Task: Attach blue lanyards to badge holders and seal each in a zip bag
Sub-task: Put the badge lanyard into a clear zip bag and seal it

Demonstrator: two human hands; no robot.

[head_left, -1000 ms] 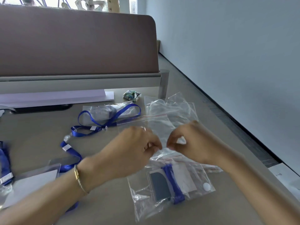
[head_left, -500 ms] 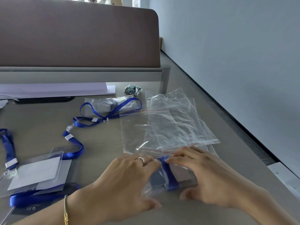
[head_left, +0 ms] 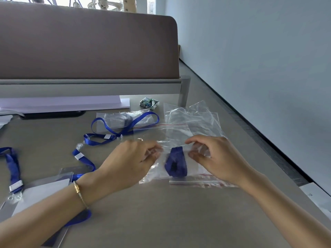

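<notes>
**Counter inspection: packed zip bag held in both hands**

Grey counter (head_left: 161, 221), backed by a brown partition panel (head_left: 86, 45) along its far edge and a pale blue wall (head_left: 259, 51) past its right edge. A white paper stack (head_left: 71, 103) lies at the foot of the panel, and a small crumpled wrapper (head_left: 149, 103) sits near the far right corner.

The left hand (head_left: 129, 161) and the right hand (head_left: 213, 158) hold 1 clear zip bag (head_left: 179, 158) between them, over the middle of the counter. Left grip: fingertips pressed together on the bag's left edge. Right grip: thumb and fingers pinching the bag's right part. Inside the bag a bundled blue lanyard (head_left: 176, 163) is visible; whether a badge holder lies with it cannot be told, as the plastic is blurred.

Empty zip bags (head_left: 193, 120) are stacked behind the hands, toward the far right corner. A further packed bag (head_left: 114, 120) lies left of that stack, with a loose blue lanyard (head_left: 125, 129) looped over it. A third lanyard (head_left: 13, 167) lies at the left edge. Clear badge holders with white inserts (head_left: 44, 190) rest at the near left corner, partly under the left forearm. A gold bracelet (head_left: 79, 193) is on the left wrist and a ring (head_left: 140, 139) on the left hand.
</notes>
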